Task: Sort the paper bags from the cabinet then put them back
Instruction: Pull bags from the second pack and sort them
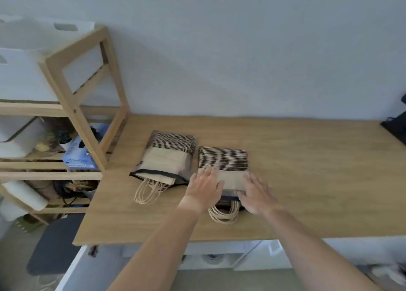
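Hands (205, 186) flat on striped paper-bag stack (224, 165)

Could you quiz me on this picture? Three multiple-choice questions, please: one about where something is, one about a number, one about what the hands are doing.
1. Where does the wooden shelf unit stand?
A. at the table's left end
B. at the table's right end
C. on top of the table

2. How many stacks of paper bags lie on the table?
A. one
B. two
C. four

3. What are the hands doing?
A. lifting a bag by its handles
B. hanging idle
C. lying flat on the right stack

Answers:
1 A, its frame rises at the table's left edge.
2 B, the left stack and the right stack lie side by side.
3 C, the left hand and right hand rest on it with straight fingers.
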Action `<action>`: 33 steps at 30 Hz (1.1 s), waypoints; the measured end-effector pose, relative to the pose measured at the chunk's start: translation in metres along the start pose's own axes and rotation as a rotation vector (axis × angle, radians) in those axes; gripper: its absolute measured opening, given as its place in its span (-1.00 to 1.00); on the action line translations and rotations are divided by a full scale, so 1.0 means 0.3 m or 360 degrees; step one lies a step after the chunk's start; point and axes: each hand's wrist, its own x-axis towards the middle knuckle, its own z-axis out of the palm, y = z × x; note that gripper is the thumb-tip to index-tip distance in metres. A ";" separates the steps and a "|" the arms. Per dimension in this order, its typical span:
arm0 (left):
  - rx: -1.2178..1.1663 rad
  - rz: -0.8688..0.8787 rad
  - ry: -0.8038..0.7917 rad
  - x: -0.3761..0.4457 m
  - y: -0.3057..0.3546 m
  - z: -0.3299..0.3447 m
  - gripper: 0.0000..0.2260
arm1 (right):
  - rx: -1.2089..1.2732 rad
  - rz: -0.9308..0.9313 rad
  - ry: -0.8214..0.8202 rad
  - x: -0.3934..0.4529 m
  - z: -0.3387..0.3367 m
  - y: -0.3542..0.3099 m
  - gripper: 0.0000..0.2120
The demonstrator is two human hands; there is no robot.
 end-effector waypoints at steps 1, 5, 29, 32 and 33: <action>0.0027 0.0041 -0.0003 -0.021 0.009 0.043 -0.53 | 0.0045 -0.0046 0.0037 -0.025 0.026 0.020 -0.59; 0.0153 0.0179 -0.0109 -0.080 0.030 0.163 -0.40 | 0.0040 -0.0138 0.0066 -0.093 0.108 0.057 -0.91; -0.0525 0.0284 0.0167 -0.242 -0.086 0.222 -0.83 | -0.0241 -0.0208 0.0318 -0.037 0.199 0.060 -0.48; -0.0647 0.0283 0.0202 -0.245 -0.088 0.209 -0.80 | -0.0347 -0.0353 0.0441 -0.032 0.210 0.060 -0.54; -0.0664 0.0289 0.0209 -0.247 -0.087 0.203 -0.80 | -0.0371 -0.0392 0.0458 -0.029 0.213 0.056 -0.54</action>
